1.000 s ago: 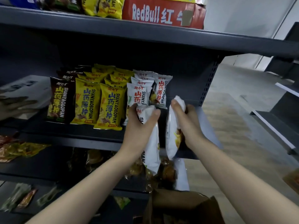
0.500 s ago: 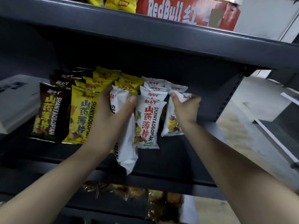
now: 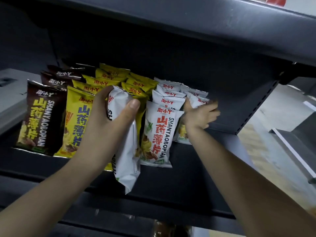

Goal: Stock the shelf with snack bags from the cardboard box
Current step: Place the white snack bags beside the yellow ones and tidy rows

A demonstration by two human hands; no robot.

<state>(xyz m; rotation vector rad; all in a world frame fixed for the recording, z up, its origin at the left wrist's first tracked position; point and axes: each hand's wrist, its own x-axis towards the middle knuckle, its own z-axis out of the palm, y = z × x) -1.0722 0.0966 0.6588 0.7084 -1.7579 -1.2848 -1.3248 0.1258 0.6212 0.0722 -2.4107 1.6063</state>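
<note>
My left hand (image 3: 109,124) grips a white snack bag (image 3: 127,158) by its top; the bag hangs edge-on in front of the yellow bags (image 3: 77,120) on the dark shelf (image 3: 196,168). My right hand (image 3: 201,115) is closed on the top of another white snack bag (image 3: 182,135), which stands on the shelf at the right end of the white row. A white bag with red lettering (image 3: 159,134) stands upright between my hands. The cardboard box is out of view.
Brown bags (image 3: 39,117) stand at the left of the rows. A grey box (image 3: 10,100) lies further left. The upper shelf (image 3: 205,23) overhangs closely. The perforated upright (image 3: 256,106) bounds the shelf on the right, with floor beyond.
The view has closed in on the shelf. My right hand has carried its white bag up onto the shelf at the right of the white row. My left hand has lifted its bag before the yellow bags.
</note>
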